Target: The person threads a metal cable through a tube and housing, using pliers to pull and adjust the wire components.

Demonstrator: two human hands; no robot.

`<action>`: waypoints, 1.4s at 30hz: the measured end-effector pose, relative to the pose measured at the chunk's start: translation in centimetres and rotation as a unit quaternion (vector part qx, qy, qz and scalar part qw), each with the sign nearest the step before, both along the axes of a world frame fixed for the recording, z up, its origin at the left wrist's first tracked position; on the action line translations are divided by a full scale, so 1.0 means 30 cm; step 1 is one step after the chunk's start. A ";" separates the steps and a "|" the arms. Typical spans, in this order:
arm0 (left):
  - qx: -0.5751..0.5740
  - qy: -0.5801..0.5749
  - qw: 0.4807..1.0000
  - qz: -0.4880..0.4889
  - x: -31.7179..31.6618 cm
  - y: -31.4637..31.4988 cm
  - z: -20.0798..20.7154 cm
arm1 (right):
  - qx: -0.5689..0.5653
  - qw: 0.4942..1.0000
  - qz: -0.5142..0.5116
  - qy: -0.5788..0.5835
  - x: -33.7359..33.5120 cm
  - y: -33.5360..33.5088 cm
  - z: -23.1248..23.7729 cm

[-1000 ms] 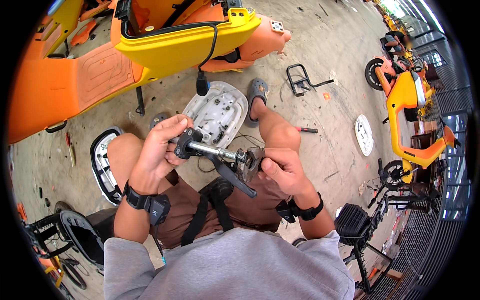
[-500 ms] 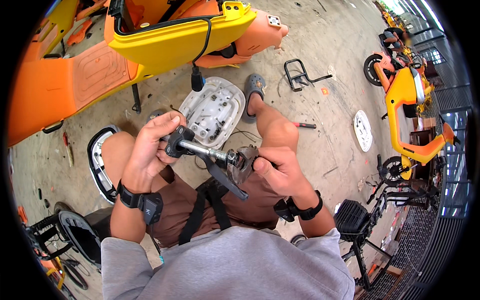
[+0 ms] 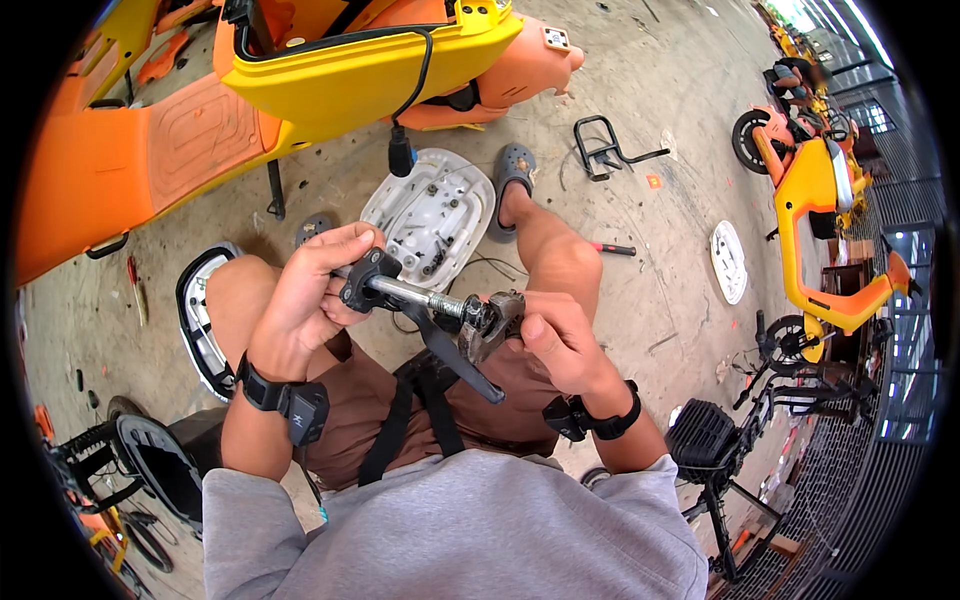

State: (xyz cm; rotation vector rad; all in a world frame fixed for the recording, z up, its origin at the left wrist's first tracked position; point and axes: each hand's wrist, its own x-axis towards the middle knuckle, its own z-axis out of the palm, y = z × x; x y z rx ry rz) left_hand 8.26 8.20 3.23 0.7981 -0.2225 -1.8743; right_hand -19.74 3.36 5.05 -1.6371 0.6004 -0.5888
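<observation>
A metal shaft [image 3: 410, 292] with a threaded stretch lies across my lap, held up between both hands. My left hand [image 3: 312, 290] is closed round the black clamp-like head [image 3: 370, 280] at its left end. At the other end sits a dark grey, jaw-shaped metal piece [image 3: 490, 328], which my right hand [image 3: 562, 340] grips with thumb and curled fingers. A flat black lever-like arm [image 3: 452, 356] hangs slantwise below the shaft. What my right fingers cover on the far side is hidden. Beyond my hands, a white plastic shell [image 3: 468, 200] holds several small bolts and nuts.
A yellow and orange scooter body [image 3: 340, 110] stands ahead on the left, with a cable and black plug [image 3: 401, 158] dangling. On the floor lie a black metal frame [image 3: 600, 150], a red-and-black handle [image 3: 612, 249] and a white cover [image 3: 729, 262]. Another scooter [image 3: 800, 230] stands right.
The view has shifted slightly. My right thumb and fingers have shifted on the jaw-shaped metal piece, and the piece looks slightly turned. My left hand keeps its grip on the black head.
</observation>
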 end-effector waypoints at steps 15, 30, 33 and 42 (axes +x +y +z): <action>-0.041 -0.038 0.998 0.032 0.001 0.012 0.005 | -0.039 0.999 -0.009 0.013 0.009 -0.012 0.058; -0.102 -0.274 0.949 0.116 -0.046 0.022 0.034 | 0.051 0.995 -0.082 -0.009 0.033 0.001 0.071; -0.118 -0.373 0.915 0.101 -0.085 0.028 0.034 | 0.067 0.995 -0.080 -0.007 0.008 -0.002 0.097; -0.228 -0.383 0.890 0.098 -0.042 0.016 -0.031 | -0.100 0.993 -0.021 0.054 0.016 -0.007 0.190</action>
